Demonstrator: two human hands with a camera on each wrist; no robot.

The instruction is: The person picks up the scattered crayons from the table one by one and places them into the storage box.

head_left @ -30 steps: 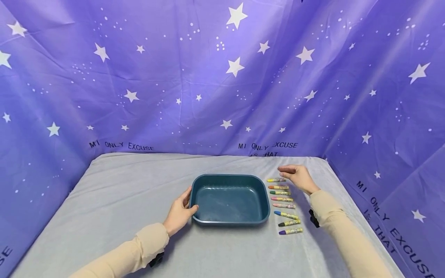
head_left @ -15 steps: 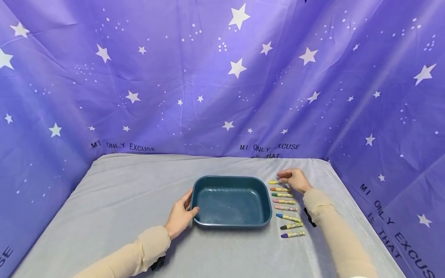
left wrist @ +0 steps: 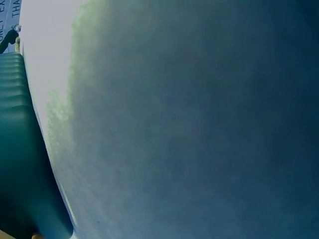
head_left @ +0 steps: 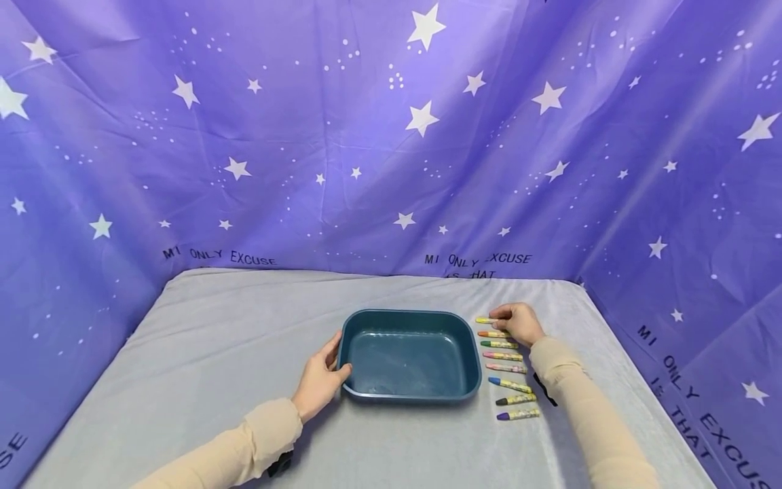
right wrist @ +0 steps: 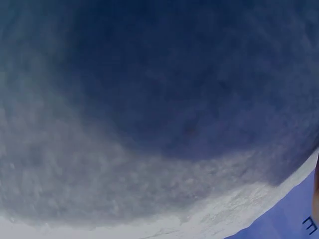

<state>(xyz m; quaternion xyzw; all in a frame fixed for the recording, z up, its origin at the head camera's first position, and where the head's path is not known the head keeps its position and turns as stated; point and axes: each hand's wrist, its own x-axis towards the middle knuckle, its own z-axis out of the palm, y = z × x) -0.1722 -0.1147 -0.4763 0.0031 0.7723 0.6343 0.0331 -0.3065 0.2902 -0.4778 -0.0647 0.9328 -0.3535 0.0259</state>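
A dark teal plastic basin [head_left: 409, 367] with rounded corners sits on the table, nothing inside it. My left hand [head_left: 319, 382] grips its left end, thumb over the rim and fingers along the outer wall. The basin's outer side [left wrist: 22, 149] fills the left edge of the left wrist view. At the far end of a column of crayons, my right hand [head_left: 518, 323] pinches the yellow crayon [head_left: 484, 320] between thumb and fingers, hiding its back half. The crayon's tip points left toward the basin. Only a sliver of the right hand shows in the right wrist view.
Below the yellow one lie orange [head_left: 491, 334], green [head_left: 497, 345], two pink, blue [head_left: 510, 385], black [head_left: 515, 401] and purple [head_left: 517, 415] crayons, right of the basin. Grey cloth [head_left: 214, 339] covers the table. A purple star-patterned curtain [head_left: 305, 136] surrounds it.
My right hand has come down onto the yellow crayon and its fingers have closed around the back half. The left hand stays on the basin; the head view shifts slightly.
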